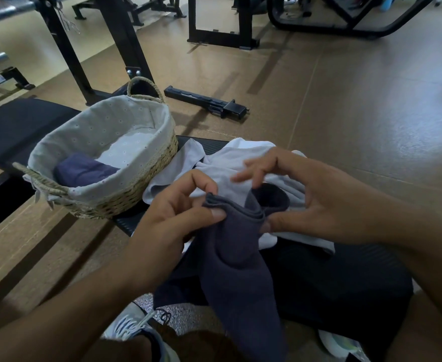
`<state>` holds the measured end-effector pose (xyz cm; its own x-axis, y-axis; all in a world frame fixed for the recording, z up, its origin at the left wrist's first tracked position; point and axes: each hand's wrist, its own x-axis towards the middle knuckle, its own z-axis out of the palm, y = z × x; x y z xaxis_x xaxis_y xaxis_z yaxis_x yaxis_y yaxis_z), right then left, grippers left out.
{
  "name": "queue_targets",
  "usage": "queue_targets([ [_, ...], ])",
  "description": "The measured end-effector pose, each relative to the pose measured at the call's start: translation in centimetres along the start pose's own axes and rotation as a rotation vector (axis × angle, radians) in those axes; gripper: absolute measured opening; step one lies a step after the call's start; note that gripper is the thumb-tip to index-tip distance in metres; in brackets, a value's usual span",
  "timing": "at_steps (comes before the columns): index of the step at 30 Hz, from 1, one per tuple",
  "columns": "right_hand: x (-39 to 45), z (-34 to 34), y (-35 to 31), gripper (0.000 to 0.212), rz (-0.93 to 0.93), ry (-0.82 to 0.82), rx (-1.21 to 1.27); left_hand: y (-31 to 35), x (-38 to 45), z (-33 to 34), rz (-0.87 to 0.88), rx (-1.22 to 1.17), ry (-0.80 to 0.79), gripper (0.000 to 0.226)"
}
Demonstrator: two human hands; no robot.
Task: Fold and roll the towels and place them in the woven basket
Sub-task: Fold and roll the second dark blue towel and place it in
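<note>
Navy towel (240, 257) hangs lengthwise from both hands, long axis running down toward the person, folded top edge up betw. them. Left hand (173, 218) pinches that edge, thumb over fingers (204, 184); right hand (306, 199) nips the other end w/ thumb, remaining fingers spread apart, blurred. Woven basket (126, 189) sits on counter (18, 126) up-left, nearer left hand, one navy roll (84, 171) inside. White towels (240, 163) lie behind.

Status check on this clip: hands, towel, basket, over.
Left hand and right hand both pinch dark grey towel, held up mid-fold. One rolled dark towel already in woven basket. White towel waiting on bench. Nothing obstructing.
</note>
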<state>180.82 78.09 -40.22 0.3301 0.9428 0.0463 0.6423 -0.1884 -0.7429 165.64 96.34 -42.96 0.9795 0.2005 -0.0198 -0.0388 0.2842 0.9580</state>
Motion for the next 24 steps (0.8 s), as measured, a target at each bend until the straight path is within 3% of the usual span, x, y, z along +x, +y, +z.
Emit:
queue_targets([
  [2,-0.3,0.0,-0.3,0.048,0.043,-0.036,0.041,0.1,0.0,0.0,-0.003,-0.01,0.015,0.018],
  [6,-1.0,-0.5,-1.0,0.022,0.026,0.027,0.091,1.0,0.0,0.3,0.122,0.02,0.093,0.026],
  [11,-1.7,-1.2,-1.7,0.026,0.064,0.052,0.139,1.5,0.2,0.5,0.283,0.173,0.182,0.019],
  [15,-1.8,-0.3,-3.0,0.037,0.137,0.047,0.006,0.9,0.0,0.8,0.312,0.232,0.22,0.018],
  [18,-1.5,1.8,-4.1,0.053,0.17,0.184,-0.221,0.2,0.1,1.1,0.366,0.32,0.242,0.018],
  [22,-0.8,4.5,-5.6,0.051,0.151,0.38,-0.4,0.1,0.1,1.5,0.414,0.342,0.268,0.009],
  [24,-0.7,4.2,-6.2,0.047,0.16,0.403,-0.438,0.2,0.3,1.5,0.429,0.354,0.24,0.006],
])
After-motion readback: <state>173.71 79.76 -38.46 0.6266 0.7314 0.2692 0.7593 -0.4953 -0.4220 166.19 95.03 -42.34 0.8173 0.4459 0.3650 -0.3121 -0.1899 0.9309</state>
